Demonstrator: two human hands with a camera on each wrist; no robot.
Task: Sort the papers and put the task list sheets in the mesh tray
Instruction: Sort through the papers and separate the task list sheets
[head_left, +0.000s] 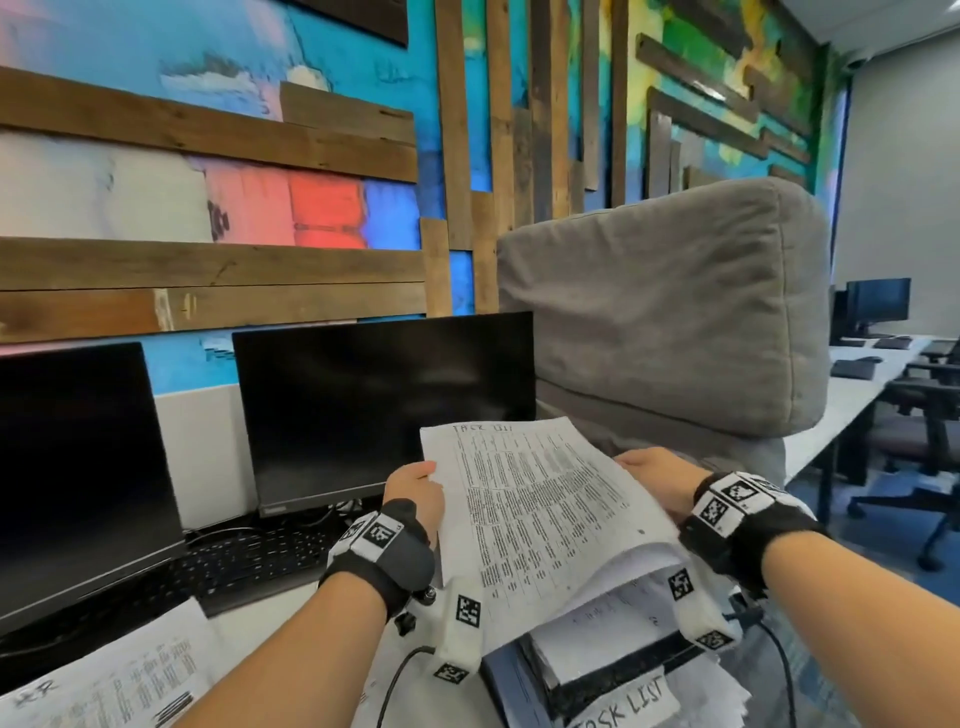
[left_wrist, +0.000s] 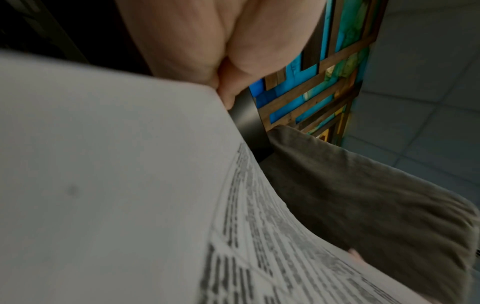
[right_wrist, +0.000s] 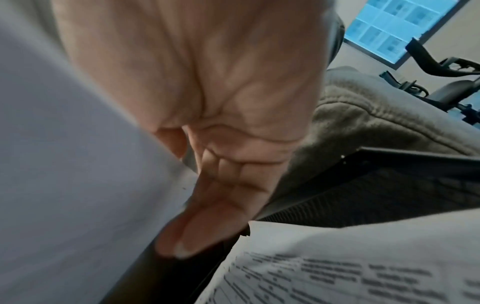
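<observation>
task list sheet held over the tray

left hand (head_left: 415, 493) pinches the left edge of the task list sheet (head_left: 540, 514), which sags mid-air above the mesh tray (head_left: 623, 670) labelled "task list". right hand (head_left: 660, 480) supports the right edge, fingers under it, so exact grip: cannot tell. risk: the limp sheet buckles or catches the papers already piled in the tray and lands crooked or slides off the desk edge.

An office: desk monitors (head_left: 382, 405), keyboard (head_left: 249, 561) (swivel chairs (head_left: 919, 415) beyond).
</observation>
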